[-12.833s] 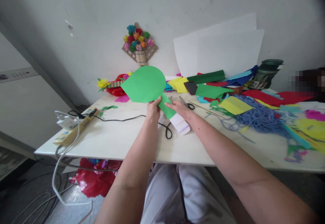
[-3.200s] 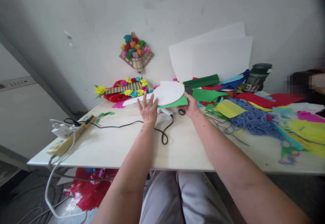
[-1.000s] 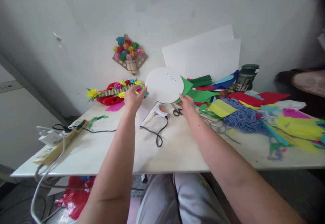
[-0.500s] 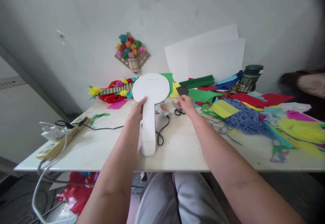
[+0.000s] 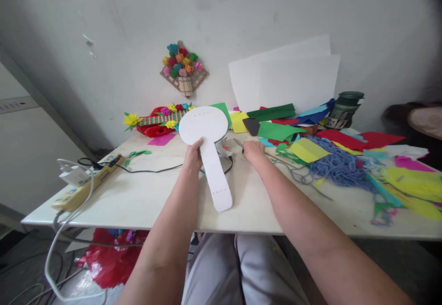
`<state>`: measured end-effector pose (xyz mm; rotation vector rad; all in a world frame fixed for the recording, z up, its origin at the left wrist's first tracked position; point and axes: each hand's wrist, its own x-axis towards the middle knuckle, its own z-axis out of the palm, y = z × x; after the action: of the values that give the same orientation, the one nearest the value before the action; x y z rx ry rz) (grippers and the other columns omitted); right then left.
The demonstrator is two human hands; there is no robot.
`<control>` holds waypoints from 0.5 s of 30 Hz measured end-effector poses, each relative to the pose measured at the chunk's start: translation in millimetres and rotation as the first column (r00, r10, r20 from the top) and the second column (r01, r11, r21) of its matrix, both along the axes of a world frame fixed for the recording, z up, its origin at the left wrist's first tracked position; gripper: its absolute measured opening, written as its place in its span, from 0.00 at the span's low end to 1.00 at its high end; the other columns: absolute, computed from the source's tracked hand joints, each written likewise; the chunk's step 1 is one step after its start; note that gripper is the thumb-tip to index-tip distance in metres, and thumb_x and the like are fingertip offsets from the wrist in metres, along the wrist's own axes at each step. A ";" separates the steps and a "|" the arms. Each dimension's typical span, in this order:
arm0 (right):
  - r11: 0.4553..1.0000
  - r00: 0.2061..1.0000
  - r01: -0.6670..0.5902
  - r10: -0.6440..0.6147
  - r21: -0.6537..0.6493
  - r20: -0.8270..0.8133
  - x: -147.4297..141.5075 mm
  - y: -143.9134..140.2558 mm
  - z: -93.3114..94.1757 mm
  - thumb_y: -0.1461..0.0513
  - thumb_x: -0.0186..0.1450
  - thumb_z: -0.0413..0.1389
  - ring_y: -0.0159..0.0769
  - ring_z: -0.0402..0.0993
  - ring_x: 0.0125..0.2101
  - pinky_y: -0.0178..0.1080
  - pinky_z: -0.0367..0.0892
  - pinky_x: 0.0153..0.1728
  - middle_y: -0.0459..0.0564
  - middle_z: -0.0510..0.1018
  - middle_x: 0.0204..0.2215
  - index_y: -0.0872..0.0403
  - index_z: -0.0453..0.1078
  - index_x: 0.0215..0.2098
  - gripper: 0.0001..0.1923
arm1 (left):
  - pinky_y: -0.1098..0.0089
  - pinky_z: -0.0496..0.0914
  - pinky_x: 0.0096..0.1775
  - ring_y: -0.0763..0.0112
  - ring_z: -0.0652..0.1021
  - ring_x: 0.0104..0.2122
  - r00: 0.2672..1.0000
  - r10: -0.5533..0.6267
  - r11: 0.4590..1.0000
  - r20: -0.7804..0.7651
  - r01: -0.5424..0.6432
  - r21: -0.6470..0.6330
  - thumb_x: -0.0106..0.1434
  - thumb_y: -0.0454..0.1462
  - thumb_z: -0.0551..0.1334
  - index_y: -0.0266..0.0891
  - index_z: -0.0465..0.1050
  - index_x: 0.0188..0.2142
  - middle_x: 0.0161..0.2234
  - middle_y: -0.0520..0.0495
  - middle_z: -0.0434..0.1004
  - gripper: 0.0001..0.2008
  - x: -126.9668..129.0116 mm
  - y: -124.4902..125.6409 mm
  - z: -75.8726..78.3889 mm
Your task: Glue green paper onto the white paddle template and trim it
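My left hand grips a white paddle-shaped cutout where the round head meets the long handle. It is held tilted over the table, the handle end pointing toward me. A green paper layer peeks out behind its top right edge. My right hand is down on the table just right of the cutout. Its fingers are curled over the handles of the scissors, whose blades stick out to the left. A white glue gun lies between my hands, mostly hidden by the cutout.
A power strip and black cable lie at left. Paper flowers lie by the wall, white sheets lean on it. Coloured paper, blue yarn and a dark jar crowd the right. Red bag below.
The cutout was turned from green side to white side and swung handle-down toward me. My right hand let go of it and dropped onto the scissors.
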<state>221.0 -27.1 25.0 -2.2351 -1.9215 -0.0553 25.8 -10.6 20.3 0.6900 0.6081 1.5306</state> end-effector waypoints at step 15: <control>0.971 0.150 0.180 0.132 0.158 -0.980 2.6 3.2 -1.0 0.64 0.53 0.57 0.33 0.72 0.18 0.30 0.59 0.13 0.49 0.75 0.20 0.57 0.68 0.30 0.06 | 0.69 0.72 0.37 0.67 0.78 0.29 0.999 0.025 0.998 0.020 -0.024 -0.067 0.49 0.31 0.62 0.37 0.70 0.39 0.28 0.48 0.77 0.15 -1.9 5.1 -8.0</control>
<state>223.6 -23.9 24.0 -1.3439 -0.9530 0.9301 23.9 -5.5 12.2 0.6178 0.6511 1.5314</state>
